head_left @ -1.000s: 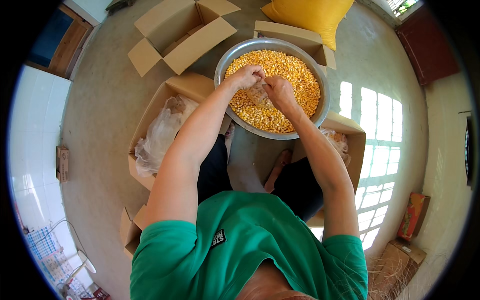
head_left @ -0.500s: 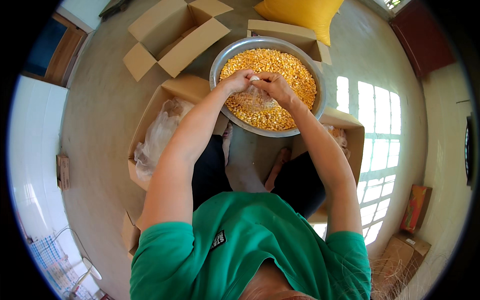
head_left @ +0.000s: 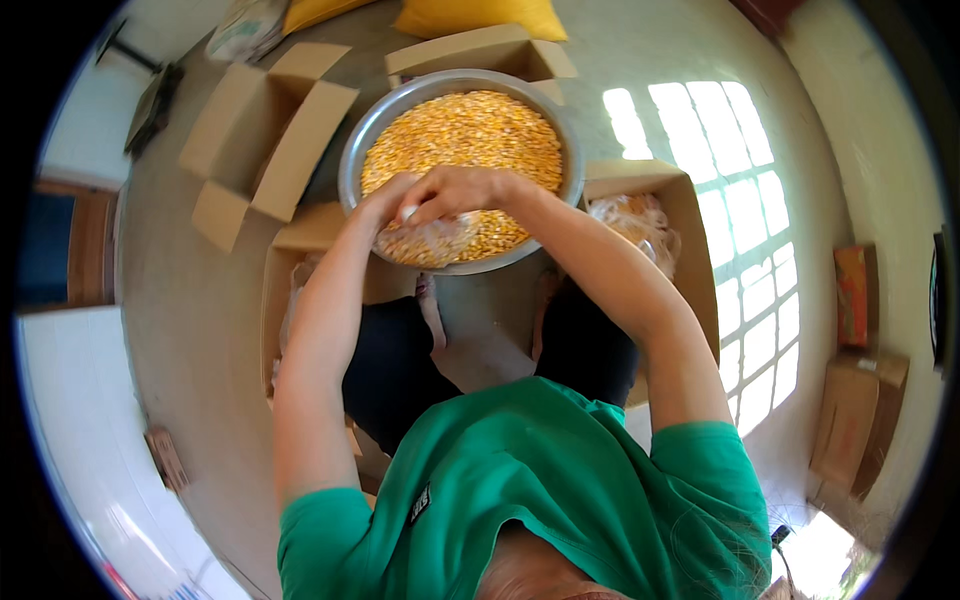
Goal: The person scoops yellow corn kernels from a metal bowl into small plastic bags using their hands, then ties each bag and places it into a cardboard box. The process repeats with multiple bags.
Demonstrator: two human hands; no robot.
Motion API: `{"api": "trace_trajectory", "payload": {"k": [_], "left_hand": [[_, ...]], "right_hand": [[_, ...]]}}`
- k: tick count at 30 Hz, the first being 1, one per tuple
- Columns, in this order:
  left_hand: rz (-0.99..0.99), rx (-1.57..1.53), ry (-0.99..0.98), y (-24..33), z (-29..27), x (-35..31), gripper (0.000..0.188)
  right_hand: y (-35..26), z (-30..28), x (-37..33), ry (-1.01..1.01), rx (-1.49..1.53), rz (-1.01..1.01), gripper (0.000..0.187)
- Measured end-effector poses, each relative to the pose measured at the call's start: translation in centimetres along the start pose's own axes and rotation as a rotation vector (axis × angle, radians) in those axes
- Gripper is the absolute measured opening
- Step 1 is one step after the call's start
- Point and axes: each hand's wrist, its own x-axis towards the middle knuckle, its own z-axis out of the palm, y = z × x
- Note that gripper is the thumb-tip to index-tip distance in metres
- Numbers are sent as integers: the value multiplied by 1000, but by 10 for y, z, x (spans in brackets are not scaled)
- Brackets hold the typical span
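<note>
Slantwise runs the bag [head_left: 430, 241], neck leftward, right fingers [head_left: 427, 206] clamped there, left hand's [head_left: 387, 198] unclear.

plastic bag [head_left: 430, 242]: clear, wrinkled, whitish top, slanting over near-left part of basin [head_left: 352, 160] | corn kernels [head_left: 470, 130]: yellow-orange, loose, spread across basin | basin: round, grey metal, upright

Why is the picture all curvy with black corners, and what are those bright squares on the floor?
Head view: the fisheye lens bends straight edges and leaves the corners black; also in the head view, glaring patches on the floor look like daylight through a barred window.
</note>
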Motion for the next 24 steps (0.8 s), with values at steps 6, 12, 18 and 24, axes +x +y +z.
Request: {"api": "trace_trajectory", "payload": {"k": [6,12,18,24], "left_hand": [[-17,-101,149,-15,-31,24,21],[271,127,302,-21,-54,54,20],[243,535,521,15,-21,24,33],[193,682,430,33,12,13,36]], "right_hand": [[13,4,20,222,-448,-180,13],[14,7,14,452,-1079,6,13],[24,-26,-2,658,-893,121,18],[0,-58,-80,908,-883,59,22]]}}
